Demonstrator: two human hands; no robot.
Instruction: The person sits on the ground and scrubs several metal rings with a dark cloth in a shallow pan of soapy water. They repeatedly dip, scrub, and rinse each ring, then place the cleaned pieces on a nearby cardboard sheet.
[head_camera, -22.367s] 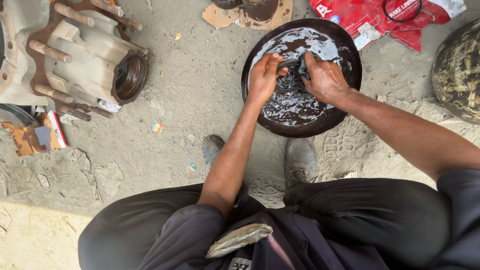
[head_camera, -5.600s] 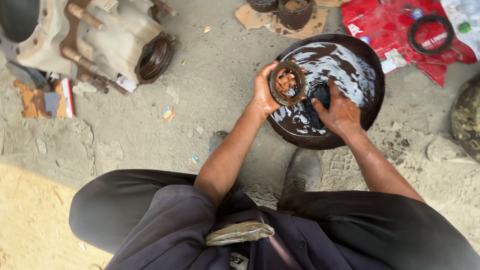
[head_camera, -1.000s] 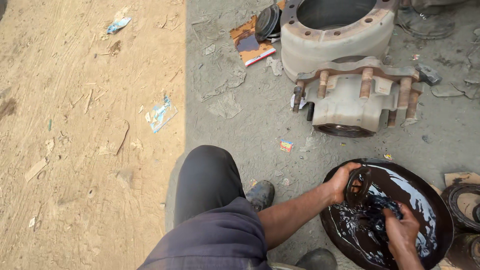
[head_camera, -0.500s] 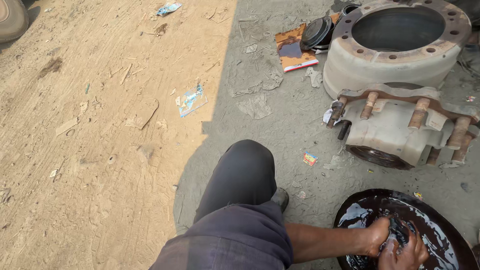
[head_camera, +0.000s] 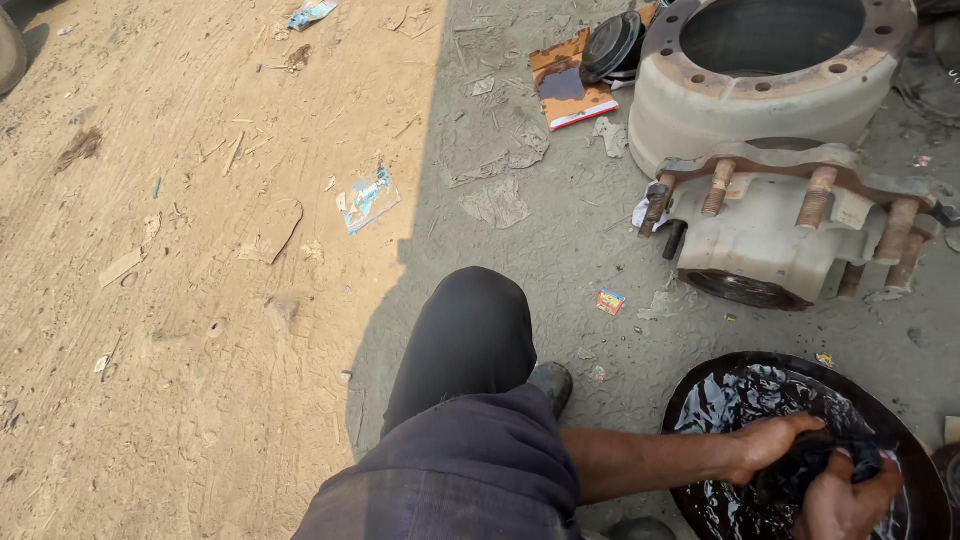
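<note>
A round black basin (head_camera: 692, 400) of dark oily liquid sits on the ground at the lower right. Both my hands are inside it. My left hand (head_camera: 768, 446) reaches in from the left and curls around a dark ring-shaped metal part (head_camera: 790, 478) that lies mostly under the liquid. My right hand (head_camera: 846, 500) comes up from the bottom edge, pressing a dark blue rag (head_camera: 835, 458) against that part. The two hands almost touch. The part is largely hidden by fingers and liquid.
A heavy wheel hub with rusty studs (head_camera: 790, 235) lies just beyond the basin, and a brake drum (head_camera: 760, 80) stands behind it. Torn cardboard (head_camera: 565, 88) and litter (head_camera: 368, 196) lie on the dirt. My bent knee (head_camera: 465, 335) and shoe (head_camera: 551, 384) are left of the basin.
One second ago my left hand held the ring upright above the liquid. It is now down in the basin with both hands closed over it. The view has also drifted slightly.
</note>
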